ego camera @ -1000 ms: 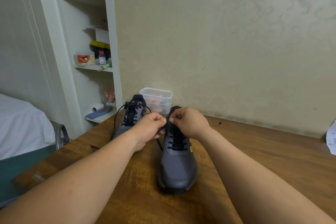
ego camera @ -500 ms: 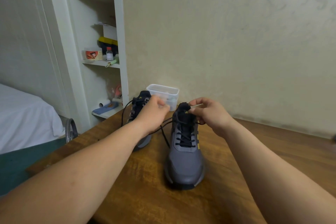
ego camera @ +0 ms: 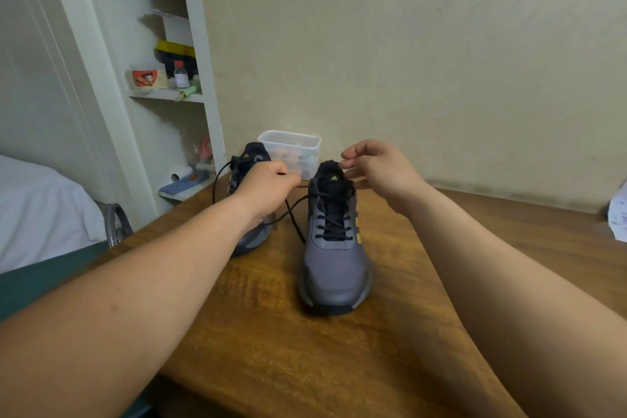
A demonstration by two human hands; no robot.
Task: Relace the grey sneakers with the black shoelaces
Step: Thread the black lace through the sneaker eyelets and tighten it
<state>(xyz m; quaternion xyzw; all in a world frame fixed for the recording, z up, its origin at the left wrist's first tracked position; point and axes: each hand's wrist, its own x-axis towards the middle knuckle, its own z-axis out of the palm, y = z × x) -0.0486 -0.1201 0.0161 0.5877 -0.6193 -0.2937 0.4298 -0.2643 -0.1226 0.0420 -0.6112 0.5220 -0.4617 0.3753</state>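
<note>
Grey mesh sneaker (ego camera: 334, 268) sits mid-frame on wooden tabletop (ego camera: 339, 366), toe toward camera. Left hand (ego camera: 268, 188) fingers grip black shoelace (ego camera: 334, 226), which exits frame-left of top eyelets. Right hand (ego camera: 380, 170) is curled above tongue, grip unclear.

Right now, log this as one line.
near sneaker: lace untied | left hand: grips lace | right hand: by tongue, grip unclear

Home bedroom, bed (ego camera: 40, 210) with white sheet at the left, white built-in shelf (ego camera: 166, 97) holding a small bottle (ego camera: 181, 76) and boxes (ego camera: 176, 51), wooden table (ego camera: 305, 366) against a plain cream wall (ego camera: 424, 61), clear plastic tub (ego camera: 290, 149) on it
</note>
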